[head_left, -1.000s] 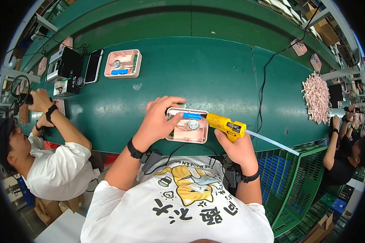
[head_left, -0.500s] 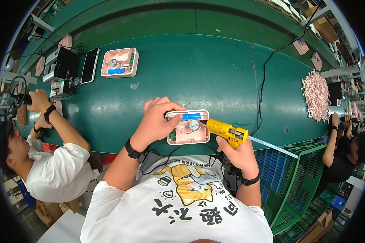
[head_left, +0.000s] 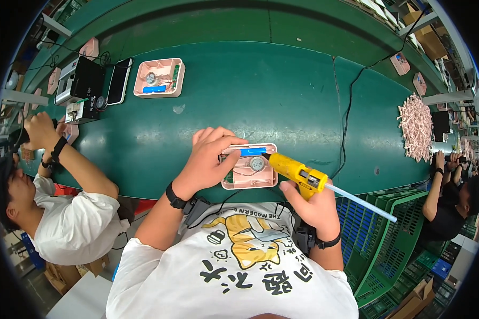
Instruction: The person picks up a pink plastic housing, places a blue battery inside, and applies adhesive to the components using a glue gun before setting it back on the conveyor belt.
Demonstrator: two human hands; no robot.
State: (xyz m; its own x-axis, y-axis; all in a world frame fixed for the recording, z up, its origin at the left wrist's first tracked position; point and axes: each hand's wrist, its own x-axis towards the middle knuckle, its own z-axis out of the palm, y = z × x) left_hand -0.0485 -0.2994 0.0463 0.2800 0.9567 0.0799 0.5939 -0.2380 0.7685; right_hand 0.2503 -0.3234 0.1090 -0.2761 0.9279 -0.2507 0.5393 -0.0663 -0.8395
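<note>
A pink plastic housing (head_left: 250,184) lies open-side up near the table's front edge. Inside it sit a blue cylindrical battery (head_left: 253,152) along the far wall and a round silver motor (head_left: 257,164) with thin wires. My left hand (head_left: 213,159) grips the housing's left and far side, thumb pressed on the battery's left end. In my right hand (head_left: 315,207) is a yellow hot glue gun (head_left: 295,171), a translucent glue stick (head_left: 362,203) sticking out of its back. Its dark nozzle points at the battery's right end; whether they touch I cannot tell.
Another pink housing (head_left: 176,87) with battery and motor stands at the far left, by a phone (head_left: 119,82) and a black box-shaped device (head_left: 85,85). Pink small parts (head_left: 415,127) are heaped at right. A black cable (head_left: 348,106) crosses the table. Green crates (head_left: 388,234) stand at right. Co-workers sit on both sides.
The glue gun has tilted, its nozzle shifting slightly up toward the battery's right end. My left hand keeps its hold. The co-worker at left has moved their hands.
</note>
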